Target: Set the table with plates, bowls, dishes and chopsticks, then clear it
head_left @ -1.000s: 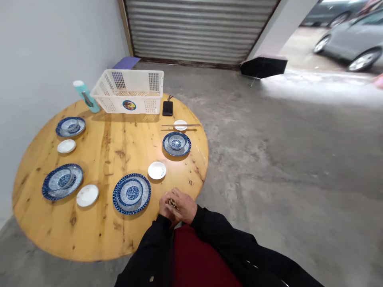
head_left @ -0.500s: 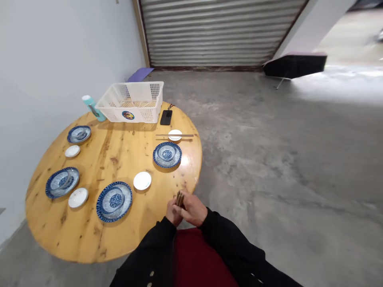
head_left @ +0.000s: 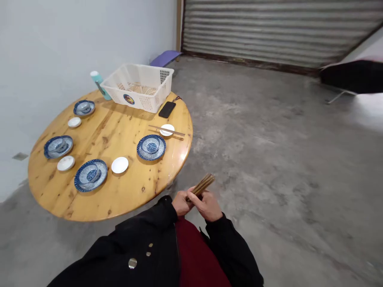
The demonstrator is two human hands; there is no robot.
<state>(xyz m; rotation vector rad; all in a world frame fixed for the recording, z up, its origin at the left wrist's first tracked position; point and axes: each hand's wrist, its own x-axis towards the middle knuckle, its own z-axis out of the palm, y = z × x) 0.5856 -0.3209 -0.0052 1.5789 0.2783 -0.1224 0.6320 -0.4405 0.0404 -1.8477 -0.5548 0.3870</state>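
Observation:
Both my hands meet in front of my body, just off the round wooden table's (head_left: 119, 131) near edge. My left hand (head_left: 181, 203) and my right hand (head_left: 208, 205) are closed together around a bundle of brown chopsticks (head_left: 203, 184), whose ends point up and to the right. On the table lie several blue patterned plates with bowls, the nearest of them (head_left: 90, 175) beside a small white saucer (head_left: 120, 165). One pair of chopsticks (head_left: 166, 130) rests across a saucer at the far right place setting (head_left: 151, 146).
A white plastic basket (head_left: 138, 86), a teal bottle (head_left: 100, 85) and a black phone (head_left: 167, 109) sit at the table's far side. White wall at left, a metal roller shutter behind, bare concrete floor to the right, a black umbrella (head_left: 353, 75) at far right.
The view has swung right and back, so the table sits further left. My hands came off the table edge and tilted the chopstick bundle up to the right.

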